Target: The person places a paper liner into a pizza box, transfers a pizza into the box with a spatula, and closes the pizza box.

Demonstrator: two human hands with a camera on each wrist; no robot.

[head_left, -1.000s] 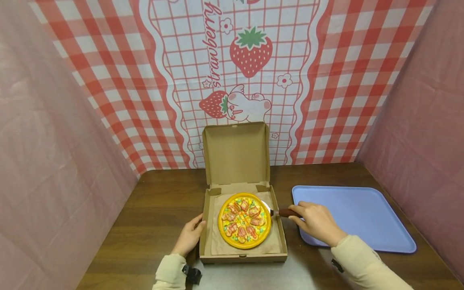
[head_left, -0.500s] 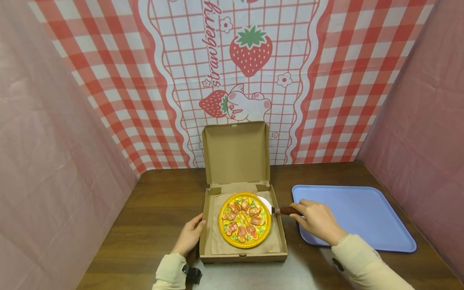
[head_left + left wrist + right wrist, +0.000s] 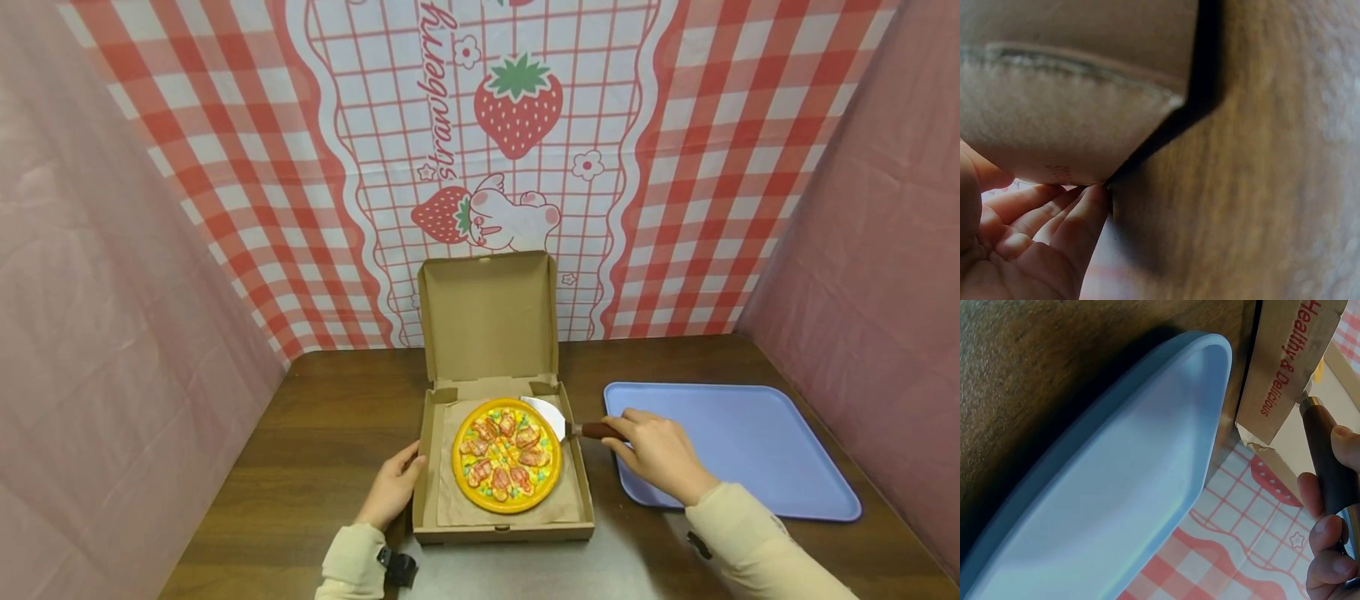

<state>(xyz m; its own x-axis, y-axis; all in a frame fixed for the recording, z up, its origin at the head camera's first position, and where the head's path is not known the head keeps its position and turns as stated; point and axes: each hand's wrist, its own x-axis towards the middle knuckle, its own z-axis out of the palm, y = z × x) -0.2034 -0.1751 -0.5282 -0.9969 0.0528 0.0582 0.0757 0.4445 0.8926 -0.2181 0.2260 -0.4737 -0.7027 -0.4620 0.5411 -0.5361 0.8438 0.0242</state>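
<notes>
A toy-like pizza (image 3: 506, 456) with a yellow crust lies in an open cardboard pizza box (image 3: 503, 531) on paper lining. My right hand (image 3: 651, 454) grips the dark wooden handle of a pizza server (image 3: 598, 430). Its shiny blade (image 3: 551, 414) lies over the box's right side, beside the pizza's upper right edge; whether its edge slips under the crust is hidden. In the right wrist view, fingers (image 3: 1329, 532) wrap the handle. My left hand (image 3: 392, 485) rests at the box's left wall. The left wrist view shows fairly straight fingers (image 3: 1075, 228) touching the wall's outside.
A pale blue tray (image 3: 720, 450) stands right of the box, partly behind my right hand and forearm. The box lid (image 3: 491, 318) stands raised at the back, before a strawberry-print cloth (image 3: 517, 108). Pink curtains (image 3: 862, 208) border both sides of the wooden table (image 3: 322, 467).
The server has shifted toward the back and slightly right, out along the crust, so more of its blade shows. My right hand moved with it. The left hand, pizza and box stay put.
</notes>
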